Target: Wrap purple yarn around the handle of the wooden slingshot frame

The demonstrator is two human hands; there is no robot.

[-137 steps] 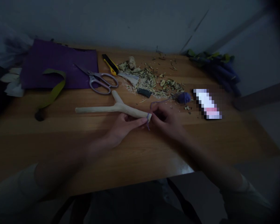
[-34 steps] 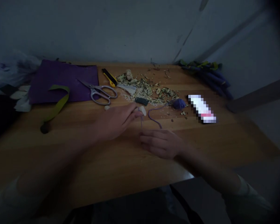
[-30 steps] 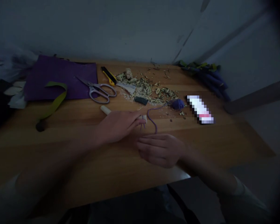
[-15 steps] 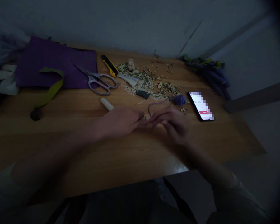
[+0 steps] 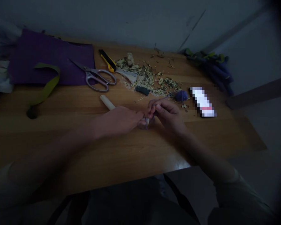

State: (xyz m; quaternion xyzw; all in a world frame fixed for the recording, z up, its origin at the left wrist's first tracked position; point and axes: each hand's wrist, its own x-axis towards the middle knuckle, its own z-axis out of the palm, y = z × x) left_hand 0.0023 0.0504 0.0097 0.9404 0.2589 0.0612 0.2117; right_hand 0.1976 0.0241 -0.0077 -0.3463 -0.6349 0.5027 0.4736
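My left hand (image 5: pixel 121 121) is closed around a pale stick (image 5: pixel 107 102), whose far end sticks out above the knuckles. Purple yarn lies around its right end, by the fingertips. My right hand (image 5: pixel 170 115) is just to the right, thumb and forefinger pinched on the purple yarn. A small ball of purple yarn (image 5: pixel 181 96) rests on the table beyond my right hand. The exact wrap of yarn between the hands is dim and partly hidden by my fingers.
Grey scissors (image 5: pixel 99 79) lie partly on a purple sheet (image 5: pixel 53 62) with a green strip (image 5: pixel 48 90). A yellow cutter (image 5: pixel 108 61) and shavings (image 5: pixel 147 78) are at the back. A phone (image 5: pixel 203 102) and purple-wrapped stems (image 5: pixel 216 70) lie right.
My right hand has lifted slightly away from my left fingertips, drawing the yarn up and leftward. My left hand keeps its hold. The view has shifted a little.
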